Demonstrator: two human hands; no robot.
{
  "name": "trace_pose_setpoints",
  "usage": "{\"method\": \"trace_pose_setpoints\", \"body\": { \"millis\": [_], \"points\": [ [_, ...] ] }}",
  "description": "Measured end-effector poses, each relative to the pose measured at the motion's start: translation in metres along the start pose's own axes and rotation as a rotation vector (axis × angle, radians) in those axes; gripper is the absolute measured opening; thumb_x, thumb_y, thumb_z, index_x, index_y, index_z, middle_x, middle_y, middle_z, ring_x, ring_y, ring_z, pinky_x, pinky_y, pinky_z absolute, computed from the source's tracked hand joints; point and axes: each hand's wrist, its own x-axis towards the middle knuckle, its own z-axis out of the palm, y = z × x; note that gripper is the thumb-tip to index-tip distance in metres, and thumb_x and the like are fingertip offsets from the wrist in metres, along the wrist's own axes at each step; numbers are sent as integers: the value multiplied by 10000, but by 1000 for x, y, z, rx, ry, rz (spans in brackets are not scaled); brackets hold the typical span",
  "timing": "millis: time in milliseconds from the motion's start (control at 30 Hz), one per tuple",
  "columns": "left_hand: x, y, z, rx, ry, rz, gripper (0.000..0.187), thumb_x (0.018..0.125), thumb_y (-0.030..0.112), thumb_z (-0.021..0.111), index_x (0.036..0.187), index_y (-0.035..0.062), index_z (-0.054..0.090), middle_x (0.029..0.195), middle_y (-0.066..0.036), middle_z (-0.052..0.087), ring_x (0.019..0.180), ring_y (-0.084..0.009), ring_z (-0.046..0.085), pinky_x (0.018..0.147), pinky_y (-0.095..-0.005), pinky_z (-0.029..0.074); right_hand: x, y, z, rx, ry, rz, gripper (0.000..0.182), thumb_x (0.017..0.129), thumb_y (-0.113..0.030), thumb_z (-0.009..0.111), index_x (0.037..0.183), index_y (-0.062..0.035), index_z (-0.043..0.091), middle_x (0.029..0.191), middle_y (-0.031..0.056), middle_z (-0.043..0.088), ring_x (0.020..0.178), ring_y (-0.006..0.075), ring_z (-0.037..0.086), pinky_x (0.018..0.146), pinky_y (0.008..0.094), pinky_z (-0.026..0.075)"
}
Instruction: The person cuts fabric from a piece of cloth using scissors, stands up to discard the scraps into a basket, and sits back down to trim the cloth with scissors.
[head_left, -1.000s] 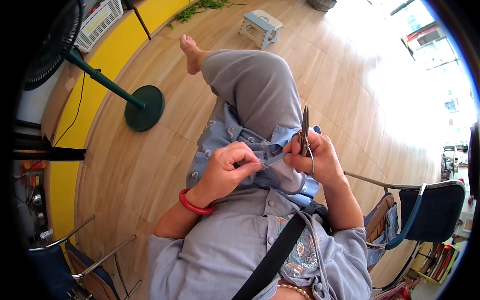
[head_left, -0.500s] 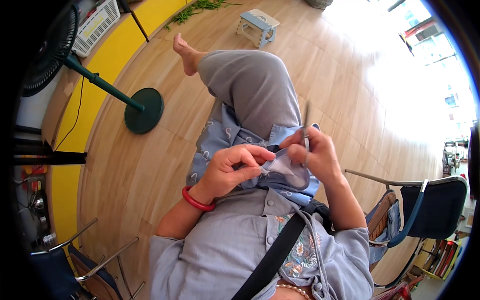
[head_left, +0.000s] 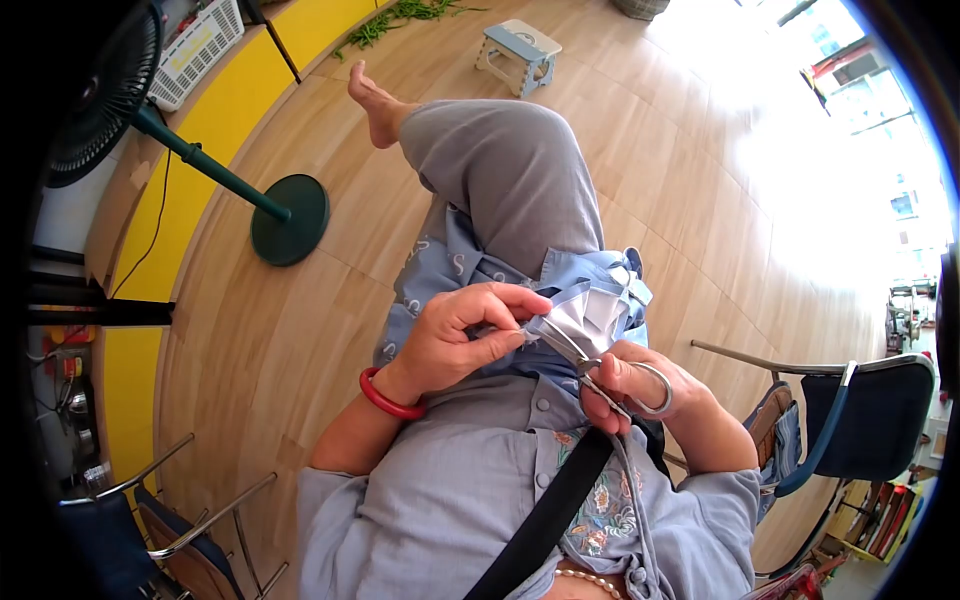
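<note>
A blue patterned cloth (head_left: 430, 270) with a paler inner side lies over my lap. My left hand (head_left: 465, 335), with a red bangle at the wrist, pinches the edge of this cloth between thumb and fingers. In my right hand (head_left: 640, 385) is a pair of metal scissors (head_left: 652, 392), a finger ring showing beside the thumb. Their blades point up and left toward the pinched edge, the tips close to my left fingertips. The pale side of the cloth is spread out just beyond the blades.
A green standing fan (head_left: 290, 220) is at the left, beside yellow cabinets (head_left: 225, 105). Ahead on the floor stand a small folding stool (head_left: 518, 55) and a heap of green stalks (head_left: 400, 22). Metal-framed chairs (head_left: 870, 415) flank me on both sides.
My right hand has moved down toward my body and turned, so the scissors now point at the pinched edge instead of upward. The left hand keeps its pinch in nearly the same place.
</note>
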Motion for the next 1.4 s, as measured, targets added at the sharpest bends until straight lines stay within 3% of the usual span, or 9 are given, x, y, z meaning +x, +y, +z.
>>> {"method": "trace_pose_setpoints", "body": {
  "millis": [33, 67, 133, 233, 767, 967, 1300, 1400],
  "points": [
    [1, 0, 0, 13, -11, 15, 60, 826, 9, 619, 801, 8, 565, 1091, -214, 594, 992, -211, 593, 863, -313, 486, 1, -1, 3, 68, 49, 20, 723, 748, -742, 472, 611, -36, 542, 559, 54, 544, 461, 99, 521, 426, 198, 389],
    [1, 0, 0, 13, -11, 14, 60, 826, 9, 619, 801, 8, 565, 1091, -214, 594, 992, -211, 593, 863, -313, 486, 2, 0, 2, 68, 48, 20, 723, 748, -742, 472, 611, -36, 542, 559, 54, 544, 461, 99, 521, 426, 198, 389],
    [2, 1, 0, 3, -12, 27, 59, 826, 3, 616, 800, 10, 564, 1089, -214, 595, 999, -218, 594, 865, -319, 489, 3, 0, -2, 18, 0, 25, 688, 830, -683, 410, 633, -44, 572, 556, 43, 557, 498, 99, 546, 469, 209, 417],
    [3, 0, 3, 13, 25, 28, 84, 792, -4, 631, 773, 29, 556, 1057, -136, 635, 958, -208, 612, 809, -291, 475, 3, 1, -2, 5, 5, 41, 670, 839, -667, 415, 633, -49, 574, 554, 38, 558, 496, 97, 545, 463, 209, 416],
    [5, 2, 3, -3, -8, 0, 89, 783, -5, 638, 764, 26, 557, 1056, -133, 636, 953, -201, 610, 804, -290, 473, 7, 4, 1, 4, 15, 50, 651, 851, -646, 418, 642, -47, 564, 552, 31, 548, 501, 91, 539, 462, 208, 412],
    [3, 0, 4, -44, 6, -40, 78, 797, -9, 623, 769, 23, 558, 1064, -136, 632, 965, -188, 598, 818, -284, 462, 11, 7, 10, -51, 95, -28, 530, 864, -523, 536, 632, -46, 549, 541, -7, 517, 478, 67, 517, 431, 201, 397],
    [3, 2, 4, -37, 11, -41, 86, 795, 3, 633, 761, 23, 557, 1073, -140, 628, 969, -189, 593, 821, -290, 457, 19, 20, 13, 30, 82, -156, 521, 855, -518, 554, 639, -44, 540, 541, -7, 520, 474, 62, 509, 428, 202, 390],
    [1, -4, 6, 7, -12, -41, 92, 785, 3, 646, 754, 24, 561, 1077, -137, 626, 972, -190, 594, 823, -290, 457, 18, 20, 12, 6, 161, -175, 502, 859, -496, 557, 641, -44, 538, 539, -3, 524, 476, 66, 504, 430, 208, 387]
  ]
}}
